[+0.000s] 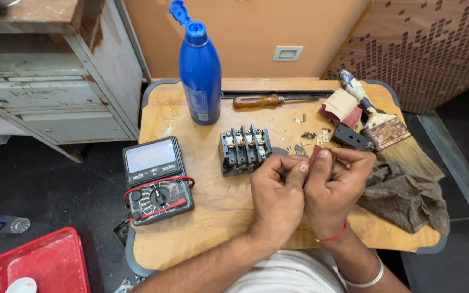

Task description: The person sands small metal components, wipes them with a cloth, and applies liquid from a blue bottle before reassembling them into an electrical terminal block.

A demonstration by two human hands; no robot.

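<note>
My left hand and my right hand meet above the front middle of a small wooden table. Pinched between the fingers of both hands is a small reddish strip of sandpaper; whatever lies inside the fold is hidden by my fingers. Just left of my hands stands a dark grey electrical contactor block with a row of screw terminals on top. Small loose screws and metal bits lie on the table beyond my hands.
A multimeter with red and black leads sits at the table's left. A tall blue bottle, a wooden-handled screwdriver, a paintbrush, folded sandpaper, a black part and a brown rag surround them. A red tray lies on the floor.
</note>
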